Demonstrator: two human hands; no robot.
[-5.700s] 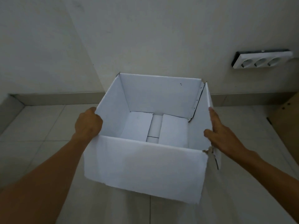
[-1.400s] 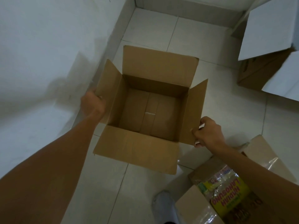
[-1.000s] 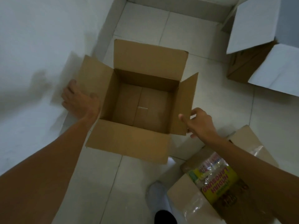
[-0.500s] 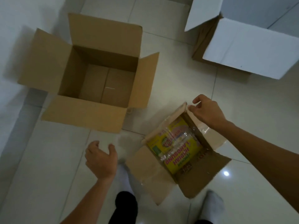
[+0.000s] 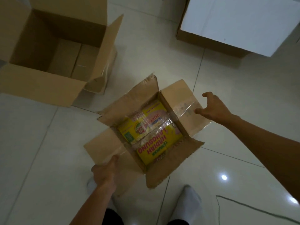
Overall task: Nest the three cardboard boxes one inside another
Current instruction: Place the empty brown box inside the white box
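Note:
A small brown cardboard box (image 5: 107,143) lies open on the floor in front of me, with yellow printed packets (image 5: 151,133) inside. My left hand (image 5: 105,171) grips the edge of its near-left flap. My right hand (image 5: 212,108) hovers with fingers spread over the taped right flap, touching or just above it. A medium brown box (image 5: 40,86) stands open and empty at the upper left. A large box (image 5: 240,26) with white flaps stands at the upper right.
The floor is glossy pale tile (image 5: 243,98). My feet in white socks (image 5: 190,198) stand just below the small box. A thin cable (image 5: 253,208) runs across the tiles at the lower right.
My view has dropped onto the small box. My left hand moved in and took its near-left flap. My right hand slid off the top corner to the right flap, and the flaps spread wider.

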